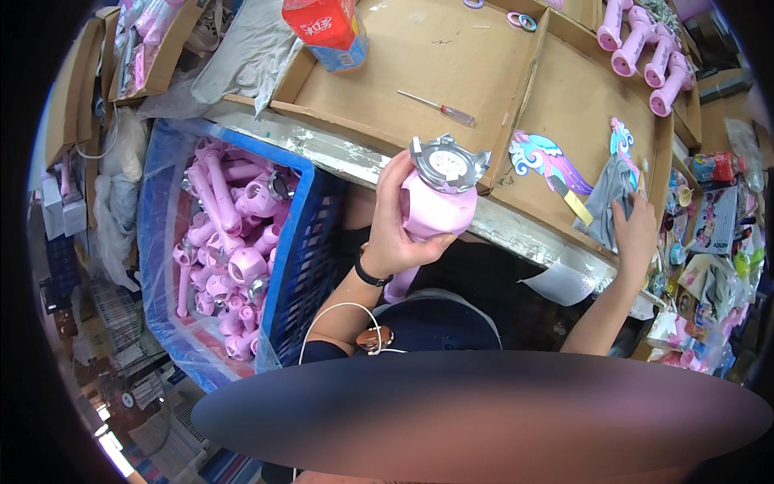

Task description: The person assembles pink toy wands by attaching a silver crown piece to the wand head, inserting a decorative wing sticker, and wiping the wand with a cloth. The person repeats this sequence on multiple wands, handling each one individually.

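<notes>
My left hand [399,230] is wrapped round a pink plastic toy housing [439,208] with a handle below. On its top sits a silver toothed rim [451,164] with a pale round centre, facing up. To the right, my right hand [637,226] has its fingers closed on a grey cloth [606,211] in the cardboard tray. Beside the cloth lies a purple and blue wing-shaped piece [551,161], with a yellow and black strip [574,202] between them. Another colourful piece [622,139] shows partly from behind the cloth.
A blue crate [302,181] at my left holds many pink toy housings [234,242]. On the cardboard tray [476,73] lie a screwdriver [439,107] and a red and blue packet [329,36]. Several pink handled pieces [645,48] stand at the far right.
</notes>
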`<act>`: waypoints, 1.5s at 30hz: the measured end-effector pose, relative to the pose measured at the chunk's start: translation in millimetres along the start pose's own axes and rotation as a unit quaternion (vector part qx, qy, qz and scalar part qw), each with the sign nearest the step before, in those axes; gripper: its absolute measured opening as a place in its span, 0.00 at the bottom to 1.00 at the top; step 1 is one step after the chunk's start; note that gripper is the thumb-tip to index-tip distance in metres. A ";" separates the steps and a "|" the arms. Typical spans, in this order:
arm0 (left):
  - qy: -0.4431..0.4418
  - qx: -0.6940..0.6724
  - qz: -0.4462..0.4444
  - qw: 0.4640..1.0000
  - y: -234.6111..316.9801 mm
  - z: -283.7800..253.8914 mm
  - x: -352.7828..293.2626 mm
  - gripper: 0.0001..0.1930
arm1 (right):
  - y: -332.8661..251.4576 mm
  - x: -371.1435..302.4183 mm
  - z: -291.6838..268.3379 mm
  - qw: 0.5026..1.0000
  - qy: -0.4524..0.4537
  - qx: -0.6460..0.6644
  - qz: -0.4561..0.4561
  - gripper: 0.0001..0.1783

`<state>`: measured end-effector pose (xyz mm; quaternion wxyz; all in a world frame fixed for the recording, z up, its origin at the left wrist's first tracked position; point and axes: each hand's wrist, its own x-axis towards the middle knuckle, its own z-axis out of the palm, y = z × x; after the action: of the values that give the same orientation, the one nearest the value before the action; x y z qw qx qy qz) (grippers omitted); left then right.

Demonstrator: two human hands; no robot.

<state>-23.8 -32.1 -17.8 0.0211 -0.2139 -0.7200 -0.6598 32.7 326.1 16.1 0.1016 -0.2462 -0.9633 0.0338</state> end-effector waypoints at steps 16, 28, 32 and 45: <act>0.017 0.105 0.050 0.993 6.6 5.7 -0.8 0.51 | -175.0 -50.7 -16.5 0.780 0.050 0.488 -0.389 0.10; 0.017 0.048 0.041 0.998 1.8 4.9 -0.5 0.49 | 0.0 14.3 -26.8 0.758 0.151 0.631 0.065 0.08; 0.022 0.096 0.053 0.994 0.9 6.3 -2.2 0.49 | 63.3 40.1 -40.1 0.711 0.370 0.583 0.136 0.11; 0.012 0.079 0.043 0.996 2.1 7.6 -2.3 0.50 | -75.3 22.6 7.3 0.865 -0.318 0.253 -0.294 0.15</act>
<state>-19.1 -25.4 -17.5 0.0750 -0.2347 -0.7593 -0.6022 -23.5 270.8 21.8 -0.1463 0.1071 -0.9294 0.3214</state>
